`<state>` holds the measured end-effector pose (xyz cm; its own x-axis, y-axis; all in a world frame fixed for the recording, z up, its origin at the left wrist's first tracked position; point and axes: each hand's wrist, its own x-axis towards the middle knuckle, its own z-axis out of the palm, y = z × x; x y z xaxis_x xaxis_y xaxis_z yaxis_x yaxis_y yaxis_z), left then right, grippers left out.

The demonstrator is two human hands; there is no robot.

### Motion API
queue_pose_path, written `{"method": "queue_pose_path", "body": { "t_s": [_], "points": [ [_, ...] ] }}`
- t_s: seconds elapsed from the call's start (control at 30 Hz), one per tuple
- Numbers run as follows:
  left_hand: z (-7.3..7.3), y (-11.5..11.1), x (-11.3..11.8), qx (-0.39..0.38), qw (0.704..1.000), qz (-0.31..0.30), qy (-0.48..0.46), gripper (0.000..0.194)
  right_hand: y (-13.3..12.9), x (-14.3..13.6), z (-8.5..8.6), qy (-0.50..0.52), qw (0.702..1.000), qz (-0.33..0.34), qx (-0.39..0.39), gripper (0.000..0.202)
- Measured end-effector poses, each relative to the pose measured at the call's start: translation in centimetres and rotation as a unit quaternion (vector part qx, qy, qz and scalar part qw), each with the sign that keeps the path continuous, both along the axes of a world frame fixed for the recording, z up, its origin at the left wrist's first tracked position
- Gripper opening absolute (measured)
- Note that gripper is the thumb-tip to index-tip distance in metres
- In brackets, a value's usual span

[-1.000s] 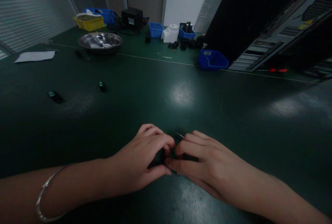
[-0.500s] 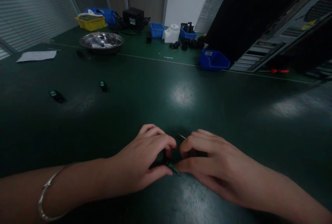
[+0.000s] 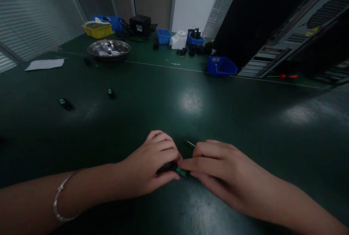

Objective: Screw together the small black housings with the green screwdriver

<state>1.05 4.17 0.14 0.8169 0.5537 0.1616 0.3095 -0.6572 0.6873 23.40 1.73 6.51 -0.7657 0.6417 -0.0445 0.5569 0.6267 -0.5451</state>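
A small black piece with a green circuit board is between my two hands, low over the dark green table. The fingers and thumb of my left hand are closed around its left end. From the other side, my right hand pinches it, with the index fingertip pressed on top near the left fingers. A thin metal tip sticks out beyond the right fingers; whether that hand holds it or it lies on the table I cannot tell. Fingers cover much of the black piece.
Two similar black pieces, a left one and a smaller-looking one, lie at left. Farther back are a steel bowl, a paper sheet, a blue bin and a yellow bin. A computer case stands at right.
My right index finger has moved left onto the green board, and the board has turned a little and shows more of its face. The view has shifted slightly.
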Motion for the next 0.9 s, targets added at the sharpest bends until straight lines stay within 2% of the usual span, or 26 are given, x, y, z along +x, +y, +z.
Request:
{"method": "queue_pose_path", "body": {
  "t_s": [0.1, 0.17, 0.23, 0.3, 0.37, 0.43, 0.5, 0.57, 0.63, 0.77, 0.9],
  "points": [
    [0.6, 0.0, -0.3, 0.003, 1.000, 0.024, 0.008, 0.010, -0.6, 0.6, 0.3, 0.000, 0.998, -0.057, 0.007, 0.033],
    [1.3, 0.4, -1.2, 0.009, 0.997, 0.066, 0.032, 0.010, -1.1, 1.4, -0.3, -0.039, 0.992, -0.105, 0.060, 0.032],
    [2.1, 1.4, -3.1, 0.026, 0.991, 0.123, 0.053, 0.010, -1.7, 2.6, -1.4, -0.084, 0.981, -0.127, 0.116, 0.030],
    [2.5, 2.7, -5.9, 0.068, 0.977, 0.191, 0.067, 0.017, -2.3, 3.8, -2.5, -0.112, 0.972, -0.158, 0.133, 0.033],
    [2.5, 4.2, -9.3, 0.126, 0.944, 0.293, 0.085, 0.020, -2.8, 4.7, -3.4, -0.114, 0.966, -0.182, 0.147, 0.035],
    [2.0, 5.6, -12.6, 0.165, 0.889, 0.405, 0.136, 0.025, -3.1, 5.1, -3.9, -0.115, 0.963, -0.191, 0.153, 0.034],
    [1.4, 6.7, -15.2, 0.194, 0.843, 0.462, 0.198, 0.029, -3.2, 5.1, -4.0, -0.111, 0.963, -0.189, 0.153, 0.033],
    [0.9, 7.3, -16.6, 0.216, 0.809, 0.483, 0.255, 0.032, -3.3, 5.0, -4.1, -0.103, 0.966, -0.183, 0.150, 0.033],
    [0.9, 7.5, -16.8, 0.200, 0.796, 0.477, 0.314, 0.038, -3.3, 4.9, -4.2, -0.093, 0.969, -0.178, 0.146, 0.033],
    [2.5, 7.1, -16.6, 0.161, 0.796, 0.444, 0.379, 0.061, -3.3, 5.1, -4.4, -0.087, 0.973, -0.174, 0.126, 0.035],
    [3.9, 7.0, -18.5, 0.150, 0.757, 0.461, 0.438, 0.085, -3.4, 5.2, -4.5, -0.085, 0.978, -0.178, 0.071, 0.036]
  ]
}}
